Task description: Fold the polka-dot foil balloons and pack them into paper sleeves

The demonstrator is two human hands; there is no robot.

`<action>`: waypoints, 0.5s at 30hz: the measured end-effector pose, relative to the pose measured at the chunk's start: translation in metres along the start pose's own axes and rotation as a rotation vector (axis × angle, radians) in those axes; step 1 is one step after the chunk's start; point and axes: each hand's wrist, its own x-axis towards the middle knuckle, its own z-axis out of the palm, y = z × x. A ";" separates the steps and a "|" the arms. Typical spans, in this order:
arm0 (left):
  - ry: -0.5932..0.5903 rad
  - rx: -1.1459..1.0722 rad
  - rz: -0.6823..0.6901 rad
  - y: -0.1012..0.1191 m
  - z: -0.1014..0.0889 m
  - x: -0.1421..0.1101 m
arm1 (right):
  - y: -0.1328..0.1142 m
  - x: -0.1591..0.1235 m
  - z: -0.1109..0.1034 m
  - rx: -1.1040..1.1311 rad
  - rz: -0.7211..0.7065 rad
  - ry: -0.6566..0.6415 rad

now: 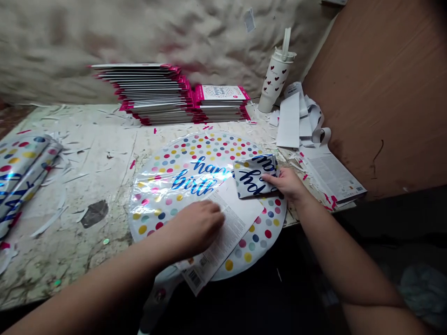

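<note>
My right hand (pixel 291 182) pinches a folded foil balloon (pixel 253 179) with blue lettering, thumb on top. A flat round foil balloon (pixel 188 158), covered in coloured dots and blue "happy birth" script, lies beneath it on the table. Across that balloon's front part rests a white printed card packet (pixel 232 218), tilted, with small text and a barcode. My left hand (pixel 200 223) is closed over the packet's left side; its fingertips are hidden, so whether it grips the packet does not show. The folded balloon overlaps the packet's upper right end.
Pink-edged card packets stand in a tall stack (pixel 153 95) and a shorter stack (pixel 223 104) at the back. Right of them are a heart-patterned tumbler (pixel 274 81), loose paper strips (pixel 289 121) and another printed card (pixel 335 177). More dotted foil balloons (pixel 26 163) lie left.
</note>
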 end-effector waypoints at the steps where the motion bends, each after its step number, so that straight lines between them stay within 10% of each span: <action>1: 0.003 0.054 0.022 0.000 0.006 0.019 | 0.002 -0.001 0.002 -0.016 -0.026 0.009; 7: 0.102 0.186 0.130 -0.015 0.030 0.068 | 0.012 -0.026 -0.006 -0.169 -0.109 0.052; 15: 0.145 0.201 0.288 -0.007 0.017 0.059 | -0.023 -0.040 0.000 -0.234 0.121 -0.442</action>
